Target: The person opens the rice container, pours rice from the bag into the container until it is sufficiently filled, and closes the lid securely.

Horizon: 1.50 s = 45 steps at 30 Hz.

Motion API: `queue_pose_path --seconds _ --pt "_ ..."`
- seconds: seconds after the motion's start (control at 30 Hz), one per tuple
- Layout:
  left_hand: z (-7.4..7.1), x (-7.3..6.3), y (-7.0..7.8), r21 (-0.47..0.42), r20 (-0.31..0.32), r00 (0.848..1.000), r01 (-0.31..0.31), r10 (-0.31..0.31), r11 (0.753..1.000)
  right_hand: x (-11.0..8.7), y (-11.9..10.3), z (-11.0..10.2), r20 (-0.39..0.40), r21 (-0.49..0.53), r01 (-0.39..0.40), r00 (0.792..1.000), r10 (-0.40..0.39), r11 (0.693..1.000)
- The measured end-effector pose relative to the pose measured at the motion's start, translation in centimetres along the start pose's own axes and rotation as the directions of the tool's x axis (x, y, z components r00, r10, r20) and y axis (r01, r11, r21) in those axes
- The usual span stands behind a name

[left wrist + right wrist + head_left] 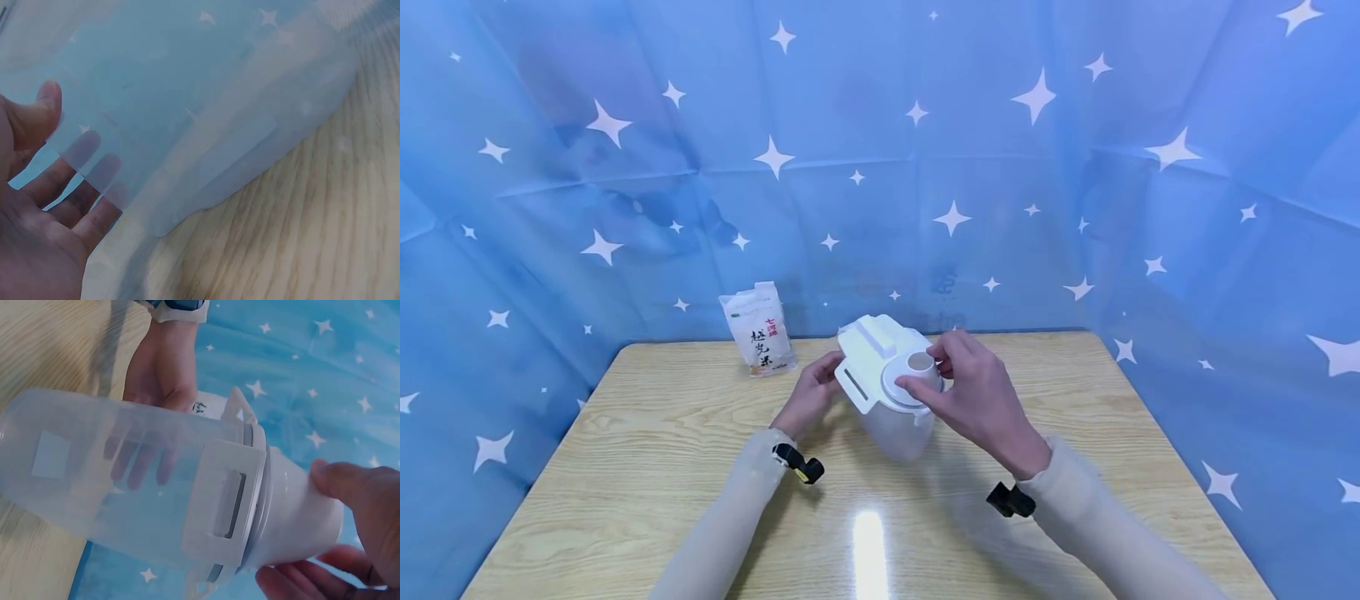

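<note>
A translucent plastic storage container (891, 429) with a white lid (868, 354) stands tilted on the wooden table. Its lid carries a round white cap (297, 515) and a slotted tab (225, 506). My right hand (981, 396) grips this cap, thumb on one side and curled fingers on the other. My left hand (50, 231) supports the container's side with fairly straight, spread fingers. Those fingertips show through the cloudy wall in both wrist views. From the head view, most of the left fingers are hidden by the container.
Behind my left hand, a white printed rice bag (760, 333) stands near the table's back edge. The wooden table (647, 467) meets a blue star-patterned curtain (850, 208) at the back and both sides.
</note>
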State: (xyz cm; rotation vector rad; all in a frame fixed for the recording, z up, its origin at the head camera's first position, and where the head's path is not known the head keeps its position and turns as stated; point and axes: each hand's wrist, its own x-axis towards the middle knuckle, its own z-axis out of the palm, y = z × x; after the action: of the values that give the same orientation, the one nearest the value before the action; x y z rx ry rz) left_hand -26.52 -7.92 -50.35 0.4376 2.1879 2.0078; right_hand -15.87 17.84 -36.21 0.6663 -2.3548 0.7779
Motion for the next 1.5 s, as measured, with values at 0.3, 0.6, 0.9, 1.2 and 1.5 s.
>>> queue_pose_path --seconds 0.3,0.6,0.9,1.2,1.5 --pt "0.0 1.0 -0.1 -0.033 0.01 1.0 0.02 -0.019 0.999 0.2 -1.1 0.8 -0.038 -0.057 -0.018 0.999 0.016 0.998" --pt "-0.3 1.9 -0.4 -0.07 0.016 0.999 0.043 -0.042 0.997 0.3 -1.7 1.3 -0.002 -0.015 -0.044 0.999 0.044 0.999" --pt "-0.3 1.4 -0.1 -0.103 0.0 0.993 0.119 -0.12 0.988 0.6 -0.6 -0.1 0.169 0.144 -0.15 0.978 0.125 0.978" --pt "1.1 -2.6 1.4 -0.142 -0.025 0.997 0.074 -0.079 0.987 0.1 2.5 -0.5 0.315 0.218 0.004 0.946 -0.074 0.976" --pt "3.7 -6.1 2.1 -0.026 0.017 0.998 -0.057 0.057 0.998 -0.1 3.8 0.4 0.382 0.229 0.087 0.908 -0.172 0.969"
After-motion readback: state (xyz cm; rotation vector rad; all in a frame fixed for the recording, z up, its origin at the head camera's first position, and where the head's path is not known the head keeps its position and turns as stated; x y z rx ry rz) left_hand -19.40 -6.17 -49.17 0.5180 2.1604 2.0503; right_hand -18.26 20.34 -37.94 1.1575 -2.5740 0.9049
